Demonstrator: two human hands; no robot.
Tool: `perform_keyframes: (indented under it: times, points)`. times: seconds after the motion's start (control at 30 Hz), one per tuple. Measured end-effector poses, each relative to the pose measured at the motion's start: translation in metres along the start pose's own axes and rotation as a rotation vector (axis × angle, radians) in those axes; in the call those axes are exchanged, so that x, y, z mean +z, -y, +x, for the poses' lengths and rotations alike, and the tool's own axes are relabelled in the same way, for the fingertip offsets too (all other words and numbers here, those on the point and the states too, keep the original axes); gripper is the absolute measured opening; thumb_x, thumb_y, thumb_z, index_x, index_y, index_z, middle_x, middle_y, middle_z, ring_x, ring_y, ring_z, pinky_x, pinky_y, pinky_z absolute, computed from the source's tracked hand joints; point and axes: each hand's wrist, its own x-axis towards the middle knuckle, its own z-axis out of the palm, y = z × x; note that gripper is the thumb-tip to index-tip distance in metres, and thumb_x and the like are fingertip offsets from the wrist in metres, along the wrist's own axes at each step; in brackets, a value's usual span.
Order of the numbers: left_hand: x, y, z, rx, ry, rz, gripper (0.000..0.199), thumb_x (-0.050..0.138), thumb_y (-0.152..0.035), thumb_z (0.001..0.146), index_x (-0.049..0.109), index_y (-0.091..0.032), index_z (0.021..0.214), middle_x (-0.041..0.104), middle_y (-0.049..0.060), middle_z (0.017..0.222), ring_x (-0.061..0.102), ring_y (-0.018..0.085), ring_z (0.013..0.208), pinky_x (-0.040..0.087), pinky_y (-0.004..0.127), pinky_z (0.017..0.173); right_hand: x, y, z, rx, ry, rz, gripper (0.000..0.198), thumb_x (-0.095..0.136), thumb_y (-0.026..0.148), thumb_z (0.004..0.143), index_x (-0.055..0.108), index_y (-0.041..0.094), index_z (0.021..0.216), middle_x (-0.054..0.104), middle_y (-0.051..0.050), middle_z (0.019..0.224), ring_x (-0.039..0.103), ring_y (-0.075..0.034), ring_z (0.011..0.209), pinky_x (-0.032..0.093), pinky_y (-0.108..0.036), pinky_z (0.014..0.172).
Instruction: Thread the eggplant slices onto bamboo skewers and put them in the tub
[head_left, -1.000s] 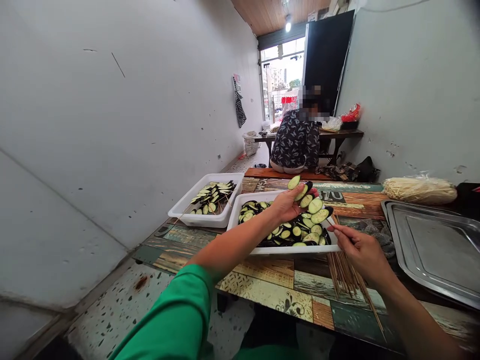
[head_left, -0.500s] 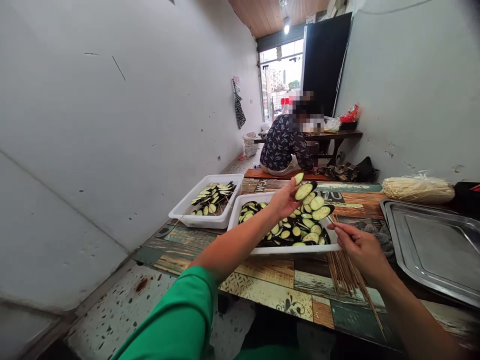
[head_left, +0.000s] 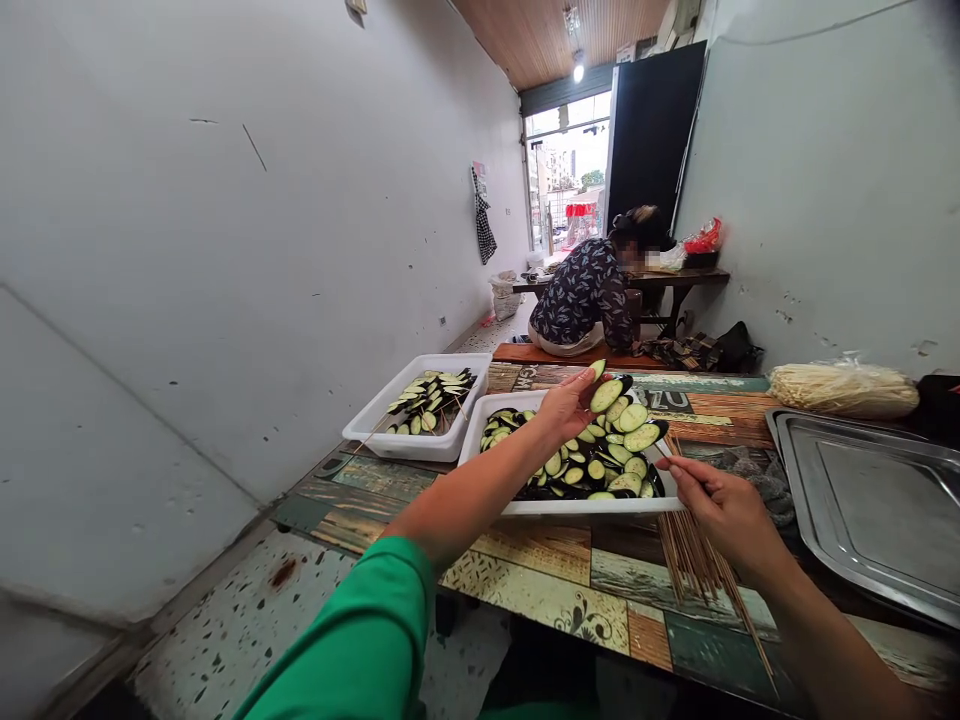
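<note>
Above the near white tub (head_left: 592,507), my left hand (head_left: 568,405) is closed on eggplant slices (head_left: 607,396), with one pale edge sticking up past the fingertips. My right hand (head_left: 720,503) pinches a thin skewer at the tub's right end. An oval eggplant slice (head_left: 642,438) with dark skin sits at the skewer's tip. Many loose eggplant slices (head_left: 574,475) lie in the tub beneath both hands. Beside my right hand, a bundle of bare bamboo skewers (head_left: 690,560) fans out over the table edge of the tub.
A second white tub (head_left: 420,450) at the left holds skewered eggplant (head_left: 431,400). Metal trays (head_left: 870,500) lie at the right, near a bagged bundle of pale sticks (head_left: 844,388) and a grey cloth (head_left: 757,480). Another person (head_left: 581,300) sits on a bench beyond the patchwork-patterned table (head_left: 525,580).
The whole view has shifted slightly, with the scene lower in the picture. Both hands keep nearly the same pose and hold. The seated person's head has turned or lowered a little.
</note>
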Motion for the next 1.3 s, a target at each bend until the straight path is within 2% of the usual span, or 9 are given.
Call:
perform_keyframes:
  times: [0.3,0.53,0.7,0.77,0.9,1.07,1.17,1.3]
  points:
    - [-0.002,-0.001,-0.002,-0.012,0.039,0.063,0.01,0.065,-0.017,0.077,0.066,-0.015,0.087,0.069,0.004,0.084,0.064,0.015,0.075,0.051,0.036,0.08,-0.001,-0.001,-0.001,0.024,0.003,-0.014,0.047,0.045,0.047,0.081,0.075,0.013,0.095,0.058,-0.001,0.051,0.042,-0.012,0.041,0.031,-0.024,0.04]
    - [-0.005,-0.001,0.001,-0.027,0.038,0.089,0.006,0.067,-0.013,0.075,0.064,-0.014,0.079,0.066,0.002,0.074,0.062,0.014,0.066,0.052,0.036,0.076,-0.001,0.0,0.0,-0.009,-0.013,-0.002,0.043,0.047,0.044,0.081,0.075,0.014,0.092,0.063,-0.002,0.056,0.049,-0.013,0.045,0.035,-0.023,0.041]
    - [-0.004,-0.002,0.001,-0.053,0.041,0.13,0.005,0.065,-0.016,0.077,0.063,-0.014,0.08,0.066,0.003,0.073,0.062,0.013,0.066,0.052,0.033,0.074,0.0,-0.006,0.001,-0.013,-0.016,-0.003,0.041,0.047,0.044,0.082,0.075,0.015,0.093,0.069,-0.003,0.064,0.056,-0.015,0.051,0.039,-0.024,0.044]
    - [-0.001,-0.002,0.0,-0.058,0.048,0.104,0.009,0.063,-0.023,0.08,0.063,-0.014,0.083,0.066,0.004,0.075,0.062,0.014,0.068,0.051,0.032,0.075,0.001,-0.009,0.002,-0.022,-0.027,-0.01,0.042,0.048,0.044,0.082,0.074,0.015,0.095,0.071,-0.005,0.069,0.059,-0.016,0.054,0.043,-0.024,0.046]
    - [0.0,-0.003,-0.002,-0.107,0.121,0.061,0.033,0.058,-0.047,0.082,0.062,-0.017,0.096,0.066,0.007,0.082,0.065,0.019,0.079,0.05,0.033,0.078,0.005,-0.013,0.001,-0.076,-0.113,-0.056,0.039,0.048,0.042,0.084,0.074,0.016,0.098,0.075,-0.006,0.083,0.067,-0.019,0.066,0.051,-0.027,0.058]
    - [-0.011,-0.009,0.002,-0.118,0.021,0.11,0.051,0.053,-0.061,0.078,0.059,-0.015,0.099,0.066,0.011,0.088,0.064,0.02,0.082,0.049,0.034,0.076,0.009,-0.019,0.001,-0.203,-0.401,-0.233,0.039,0.046,0.038,0.087,0.073,0.014,0.102,0.073,-0.011,0.101,0.07,-0.024,0.086,0.054,-0.034,0.077]
    - [-0.015,-0.017,0.002,-0.057,0.124,0.084,0.047,0.055,-0.058,0.079,0.062,-0.014,0.094,0.066,0.01,0.089,0.063,0.018,0.082,0.048,0.032,0.079,0.01,-0.021,0.001,-0.278,-0.441,-0.279,0.035,0.046,0.034,0.089,0.072,0.016,0.104,0.073,-0.009,0.1,0.07,-0.023,0.086,0.054,-0.033,0.077]
    - [-0.012,-0.019,-0.001,0.069,0.191,0.127,0.029,0.068,-0.04,0.075,0.065,-0.016,0.091,0.067,0.005,0.087,0.062,0.013,0.078,0.047,0.029,0.08,0.01,-0.022,0.001,-0.296,-0.373,-0.275,0.032,0.046,0.032,0.09,0.071,0.021,0.106,0.073,-0.006,0.102,0.07,-0.021,0.088,0.054,-0.031,0.076]
